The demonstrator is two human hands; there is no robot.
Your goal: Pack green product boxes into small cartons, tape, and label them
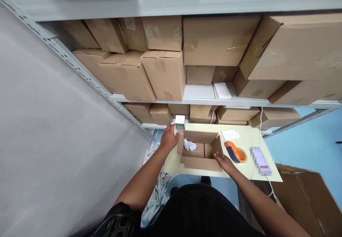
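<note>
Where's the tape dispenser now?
Head view, right of centre: the tape dispenser lies on the table, right of the held box, just below the white card in frame.

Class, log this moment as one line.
left hand: at left end of open box | right hand: gripping right end | inside: crumpled white piece

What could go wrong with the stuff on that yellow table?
The small white-and-green box stands right by the left hand, so a bump might knock it over. The open cardboard box, gripped by the right hand, might spill the crumpled white thing inside if tipped. And the white cable hangs past the table edge, so a snag could pull the blurred-out device off.
</note>
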